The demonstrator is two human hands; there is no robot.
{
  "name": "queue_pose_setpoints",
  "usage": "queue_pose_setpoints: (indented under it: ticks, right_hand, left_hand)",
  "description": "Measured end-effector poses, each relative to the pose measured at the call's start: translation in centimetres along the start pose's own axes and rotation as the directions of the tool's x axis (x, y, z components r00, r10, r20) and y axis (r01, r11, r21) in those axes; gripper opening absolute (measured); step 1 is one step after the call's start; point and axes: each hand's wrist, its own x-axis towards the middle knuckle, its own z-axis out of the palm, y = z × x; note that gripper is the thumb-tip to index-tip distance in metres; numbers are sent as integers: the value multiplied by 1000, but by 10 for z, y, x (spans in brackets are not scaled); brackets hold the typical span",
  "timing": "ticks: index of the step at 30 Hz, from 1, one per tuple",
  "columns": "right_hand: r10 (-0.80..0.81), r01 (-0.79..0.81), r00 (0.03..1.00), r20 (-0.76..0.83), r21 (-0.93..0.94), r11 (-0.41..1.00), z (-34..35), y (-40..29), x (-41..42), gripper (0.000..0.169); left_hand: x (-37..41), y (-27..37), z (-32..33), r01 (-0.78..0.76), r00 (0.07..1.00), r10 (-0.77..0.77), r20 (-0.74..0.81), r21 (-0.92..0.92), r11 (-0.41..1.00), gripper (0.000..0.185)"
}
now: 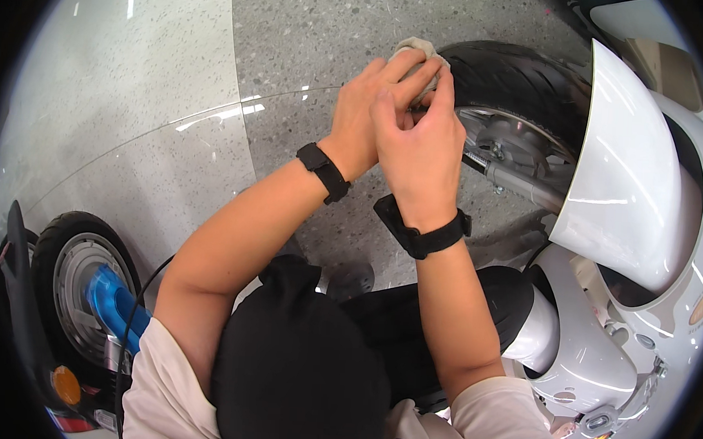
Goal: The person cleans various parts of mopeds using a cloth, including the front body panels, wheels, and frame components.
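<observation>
A bunched grey-beige cloth lies at the near end of the black tyre of a white scooter's wheel. My left hand grips the cloth from the left, its fingers spread over it. From below, my right hand closes in against the left one. Its fingertips also grip the cloth, and its thumb rests by the left hand's fingers. The hands overlap, so part of the cloth and some fingers are hidden. Beside my right hand is the metal wheel rim with its hub.
A glossy white fender arches over the tyre, with a silver fork leg beneath. White body panels fill the right side. Behind my left arm stands another two-wheeler's wheel with a blue part. The floor is speckled grey tile.
</observation>
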Motion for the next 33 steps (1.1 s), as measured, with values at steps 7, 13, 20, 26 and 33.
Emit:
queue_pose_setpoints:
  ticks: [7, 13, 20, 26, 33]
  right_hand:
    - [81, -87, 989, 121, 50, 995, -18, -25, 5, 76]
    - [50, -58, 990, 128, 60, 996, -15, -29, 11, 71]
    - [51, -44, 988, 147, -50, 998, 10, 1, 27, 69]
    - [32, -26, 993, 111, -58, 998, 26, 17, 11, 80]
    - [-102, 102, 992, -76, -11, 995, 9, 12, -10, 84]
  left_hand:
    - [0, -3, 4, 3, 1000, -3, -19, -4, 1000, 50]
    - [2, -5, 5, 5, 1000, -4, -22, 25, 1000, 49]
    - [4, -22, 13, 8, 998, -5, -68, 36, 999, 48]
    - [-8, -18, 8, 64, 998, -63, -19, 20, 998, 48]
    - [-1, 1, 13, -90, 981, 73, -182, -84, 992, 42]
